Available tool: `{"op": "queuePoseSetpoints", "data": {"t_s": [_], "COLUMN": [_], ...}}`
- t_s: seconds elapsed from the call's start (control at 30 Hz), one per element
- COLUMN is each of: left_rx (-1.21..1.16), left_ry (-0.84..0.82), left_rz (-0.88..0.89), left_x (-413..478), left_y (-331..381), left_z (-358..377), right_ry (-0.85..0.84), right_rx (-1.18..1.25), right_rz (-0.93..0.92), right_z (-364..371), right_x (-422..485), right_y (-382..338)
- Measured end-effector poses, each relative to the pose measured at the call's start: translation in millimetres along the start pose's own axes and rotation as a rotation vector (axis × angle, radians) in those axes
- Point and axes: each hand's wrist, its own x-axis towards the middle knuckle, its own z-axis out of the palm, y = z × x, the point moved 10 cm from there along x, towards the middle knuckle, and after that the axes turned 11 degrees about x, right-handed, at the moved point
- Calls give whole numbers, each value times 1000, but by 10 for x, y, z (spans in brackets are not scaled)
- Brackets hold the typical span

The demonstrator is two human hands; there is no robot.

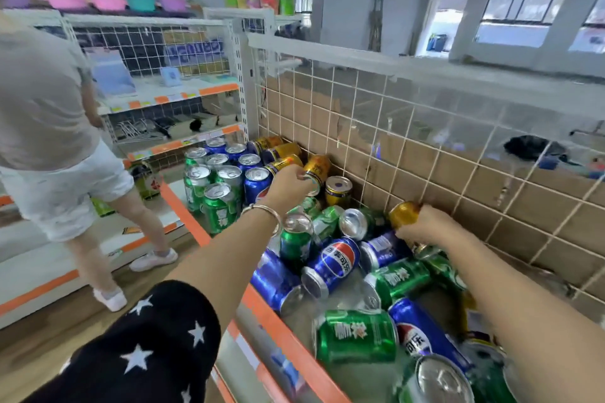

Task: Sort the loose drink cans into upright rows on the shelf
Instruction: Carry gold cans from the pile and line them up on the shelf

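My left hand (288, 186) grips a tilted gold can (317, 168) by its lower rim, next to an upright gold can (338, 190) by the back grid. My right hand (422, 226) holds another gold can (403, 213) just above the heap. At the shelf's far left, green cans (218, 206) and blue cans (256, 183) stand upright in rows, with gold cans (281, 151) lying on their sides behind them. Loose green cans (357, 335) and blue cans (332, 267) lie jumbled on the white shelf (343, 379).
A white wire grid backed with cardboard (425, 154) closes the shelf's rear. An orange strip (288, 340) edges its front. Another person (59, 127) stands on the left in the aisle, beside further shelving (170, 98).
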Motion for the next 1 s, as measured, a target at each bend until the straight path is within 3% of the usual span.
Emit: {"op": "queuePoseSetpoints", "data": {"t_s": [0.2, 0.37, 0.6, 0.73, 0.93, 1.0], "left_rx": [46, 166, 592, 475, 278, 317], "left_ry": [-65, -222, -276, -502, -537, -543], "left_rz": [-1, 6, 287, 274, 114, 146], "left_x": [798, 1165, 1206, 1157, 1279, 1286], "left_y": [-86, -169, 35, -79, -263, -242], "left_z": [33, 337, 546, 895, 898, 934], "right_ry": [21, 60, 11, 27, -13, -14], "right_rx": [79, 419, 823, 895, 943, 984], "right_rz": [14, -29, 153, 164, 188, 204], "right_z": [10, 87, 424, 482, 570, 582], "right_x": [151, 246, 493, 551, 640, 611], "right_y": [-374, -863, -944, -1028, -998, -992]}}
